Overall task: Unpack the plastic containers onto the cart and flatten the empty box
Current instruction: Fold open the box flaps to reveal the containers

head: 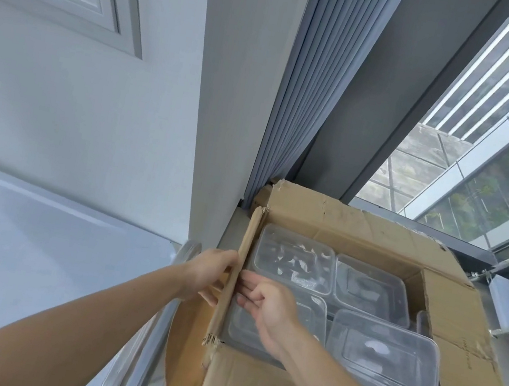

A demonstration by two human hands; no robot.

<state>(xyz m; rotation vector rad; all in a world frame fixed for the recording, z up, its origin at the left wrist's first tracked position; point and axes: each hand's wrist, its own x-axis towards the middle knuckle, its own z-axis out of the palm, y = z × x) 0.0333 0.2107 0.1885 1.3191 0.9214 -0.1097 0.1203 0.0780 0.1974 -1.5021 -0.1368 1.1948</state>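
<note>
An open cardboard box [472, 360] fills the lower right, with its flaps spread outward. Several clear plastic containers with lids lie inside, one at the far left [294, 257], one beside it [372, 290] and one nearer me [386, 362]. The box's left flap [243, 259] stands upright on edge. My left hand [209, 270] holds this flap from outside, fingers against it. My right hand [268, 300] reaches inside the box with straight fingers touching the flap's inner face, above a container.
A shiny metal cart [44, 240] with a tubular rail [154, 328] lies at the lower left, next to the box. A white wall and grey curtain [313, 84] stand behind. A window [492, 149] is at the right.
</note>
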